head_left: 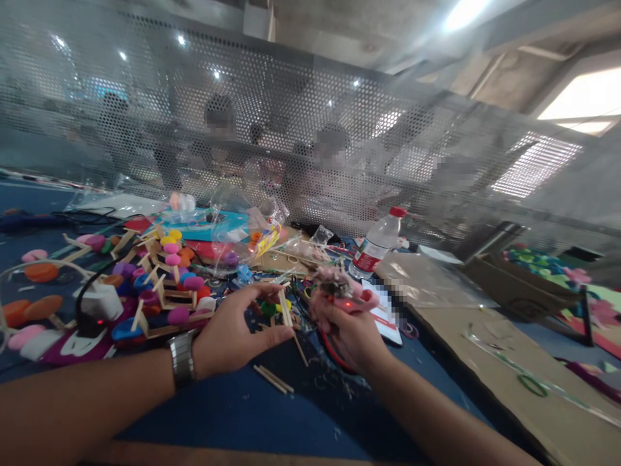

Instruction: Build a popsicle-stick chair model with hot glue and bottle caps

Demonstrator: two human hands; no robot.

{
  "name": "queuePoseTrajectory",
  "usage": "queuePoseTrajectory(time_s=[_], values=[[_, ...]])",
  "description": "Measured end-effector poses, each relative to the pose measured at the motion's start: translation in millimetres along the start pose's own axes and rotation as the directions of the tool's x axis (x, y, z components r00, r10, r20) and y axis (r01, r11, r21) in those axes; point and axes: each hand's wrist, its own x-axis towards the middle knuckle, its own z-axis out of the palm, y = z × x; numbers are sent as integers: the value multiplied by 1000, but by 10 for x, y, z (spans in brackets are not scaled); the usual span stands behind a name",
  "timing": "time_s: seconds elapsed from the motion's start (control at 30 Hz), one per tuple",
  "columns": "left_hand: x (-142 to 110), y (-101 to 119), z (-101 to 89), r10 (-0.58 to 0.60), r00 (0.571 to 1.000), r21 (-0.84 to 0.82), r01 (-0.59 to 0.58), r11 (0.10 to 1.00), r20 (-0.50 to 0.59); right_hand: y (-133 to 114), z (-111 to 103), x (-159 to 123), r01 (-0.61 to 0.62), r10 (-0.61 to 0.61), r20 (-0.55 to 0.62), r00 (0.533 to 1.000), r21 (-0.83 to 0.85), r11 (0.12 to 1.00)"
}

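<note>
My left hand (237, 327), with a metal watch on its wrist, is curled around a few thin wooden sticks (286, 309), held between thumb and fingertips. In my right hand (342, 327) is a pink hot glue gun (361, 301) with a small red light glowing on it; its nozzle end is blurred and dirty. The two hands are close together but apart. On the blue tabletop just below them lie some loose wooden sticks (274, 379). Small green and yellow pieces (274, 309) show behind the left fingers.
Stick-and-coloured-disc pieces (160, 294) crowd the left, beside a white plug (99, 301) in a purple power strip (80, 346). A red-capped bottle (378, 244) stands behind the glue gun. Cardboard (485, 369) covers the right side. A perforated metal screen (291, 103) closes off the back.
</note>
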Motion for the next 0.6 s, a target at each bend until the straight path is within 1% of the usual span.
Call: queuePoseTrajectory(time_s=[0.03, 0.13, 0.3, 0.4, 0.53, 0.6], values=[[-1, -5, 0, 15, 1000, 5, -15, 1000, -6, -20, 6, 30, 7, -5, -52, 999, 43, 999], [2, -9, -1, 52, 999, 8, -52, 999, -8, -75, 25, 88, 12, -3, -106, 994, 81, 997], [13, -1, -9, 46, 999, -16, -47, 999, -16, -67, 7, 76, -16, 16, -79, 997, 9, 1000], [12, -8, -21, 31, 999, -27, -32, 999, -29, -51, -32, 62, -18, 15, -87, 996, -33, 999], [6, -25, -31, 69, 996, -20, -70, 997, -50, -75, -96, 74, -28, 23, -72, 997, -73, 997], [4, -31, -33, 95, 993, -24, -97, 995, -72, -76, -132, 85, 9, -16, -51, 999, -132, 991]])
